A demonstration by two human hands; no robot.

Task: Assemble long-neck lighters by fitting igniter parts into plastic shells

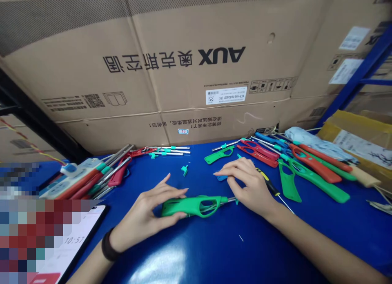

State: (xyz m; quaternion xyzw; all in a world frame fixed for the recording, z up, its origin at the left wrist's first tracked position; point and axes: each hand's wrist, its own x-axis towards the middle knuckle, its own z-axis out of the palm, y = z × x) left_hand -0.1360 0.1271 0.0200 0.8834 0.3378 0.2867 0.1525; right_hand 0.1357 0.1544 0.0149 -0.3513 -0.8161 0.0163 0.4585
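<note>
My left hand holds a green long-necked gas lighter flat on the table, its thumb on the near side and fingers on the far side. The lighter's thin metal tube points right, with a small teal clip near its end. My right hand is just beyond that end, thumb beside the tube and fingers stretched out to the left. Under those fingertips a blue piece shows in part. Behind the right hand lies a yellow-and-black screwdriver, partly covered.
Lighter parts in green, red and orange pile up on the right. Metal tubes with clips lie at the back. A loose teal clip, a power strip and a phone are left. A large cardboard box stands behind.
</note>
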